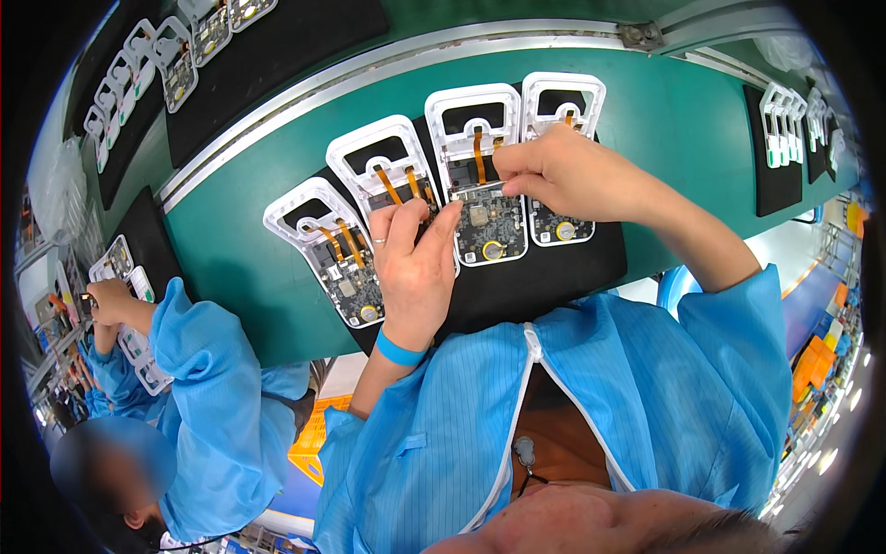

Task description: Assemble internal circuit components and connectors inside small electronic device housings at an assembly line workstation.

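Note:
Several white plastic housings with dark circuit boards and orange ribbon cables lie in a row on a black mat [591,263]. At the third housing [473,93], my right hand [568,175] is closed, its thumb and forefinger pinched over the top edge of the circuit board [489,226]. What they hold is hidden. An orange ribbon cable [479,157] stands beside those fingertips. My left hand [413,268], with a blue wristband [400,351], lies over the second housing [369,138], fingers apart. Its thumb reaches the third housing's left edge. A yellow-ringed coin cell [493,250] sits low on the board.
The first housing [291,198] lies left, another housing [563,83] right. Behind the green bench [664,111] runs a metal rail [517,32]. More housings [783,125] stand on a mat at far right. At left, a co-worker in a blue smock [217,388] handles similar housings.

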Tool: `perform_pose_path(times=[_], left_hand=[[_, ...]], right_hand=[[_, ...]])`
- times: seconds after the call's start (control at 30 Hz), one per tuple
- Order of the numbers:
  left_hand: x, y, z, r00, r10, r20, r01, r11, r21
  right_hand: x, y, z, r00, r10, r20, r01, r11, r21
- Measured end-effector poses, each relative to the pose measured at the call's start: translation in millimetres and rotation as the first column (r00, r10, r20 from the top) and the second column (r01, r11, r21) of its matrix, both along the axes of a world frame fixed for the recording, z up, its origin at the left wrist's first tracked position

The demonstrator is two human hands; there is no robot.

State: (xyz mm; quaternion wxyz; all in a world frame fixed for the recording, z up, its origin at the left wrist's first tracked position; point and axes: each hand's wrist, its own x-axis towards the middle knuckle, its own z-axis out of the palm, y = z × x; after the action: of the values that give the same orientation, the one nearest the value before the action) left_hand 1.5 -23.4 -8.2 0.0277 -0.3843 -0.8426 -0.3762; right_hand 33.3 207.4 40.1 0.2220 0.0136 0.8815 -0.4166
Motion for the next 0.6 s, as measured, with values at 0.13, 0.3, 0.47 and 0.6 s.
perform_pose_path(times=[0.13,0.3,0.47,0.6], left_hand=[[0.5,0.2,-0.1,1.000,-0.002,0.006,0.002,1.000,-0.001],[1.6,1.7,1.8,1.000,0.017,-0.010,-0.018,1.000,-0.003],[0.1,1.4,2.2,1.000,0.012,-0.004,-0.012,1.000,0.011],[0.7,-9.6,15.3,0.999,0.010,0.046,-0.010,1.000,-0.001]], right_hand=[[-0.2,2.1,-0.8,0.997,0.062,-0.050,-0.060,0.998,0.033],[4.5,4.4,-4.4,0.960,0.239,-0.143,-0.217,0.964,0.155],[9.2,0.1,-1.1,0.945,0.244,-0.220,-0.179,0.944,0.276],[8.5,4.0,19.4,0.981,0.059,-0.184,-0.011,0.968,0.252]])
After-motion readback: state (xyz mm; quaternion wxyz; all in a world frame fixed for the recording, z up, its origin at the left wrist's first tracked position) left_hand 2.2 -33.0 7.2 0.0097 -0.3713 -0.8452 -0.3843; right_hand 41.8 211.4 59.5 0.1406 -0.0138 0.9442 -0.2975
